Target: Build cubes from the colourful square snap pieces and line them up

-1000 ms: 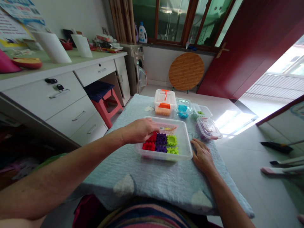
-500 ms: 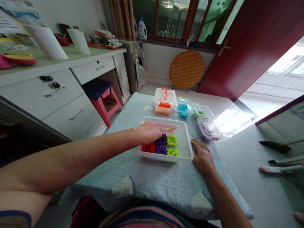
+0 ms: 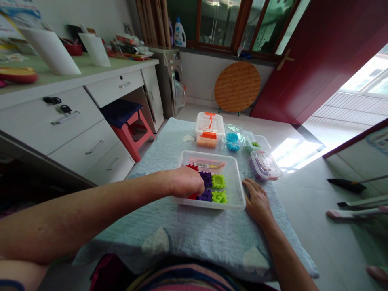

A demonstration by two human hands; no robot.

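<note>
My left hand (image 3: 188, 182) reaches into a clear plastic box (image 3: 235, 201), its fingers curled down over the red pieces at the left. What lies under the fingertips is hidden. One red notched block (image 3: 192, 167) shows beyond the hand, and a bit of red shows below it. To the right of the fingers are purple notched blocks (image 3: 206, 195), then two lime-green blocks (image 3: 218, 181) in a column. A pink printed sheet (image 3: 209, 165) shows at the box's far side. My right hand (image 3: 257, 200) rests on the cloth beside the box's right wall, fingers stretched and apart.
Behind the box stand a lidded container with orange clips (image 3: 209, 130), a clear tub of blue pieces (image 3: 233, 141) and a tub with green pieces (image 3: 256, 144). A lidded purple container (image 3: 265, 165) sits at the right. A blue patterned cloth (image 3: 169, 161) covers the table.
My left hand has moved nearer to me inside the box, uncovering a red block at the far left. My right hand has stayed beside the box. The view has shifted slightly.
</note>
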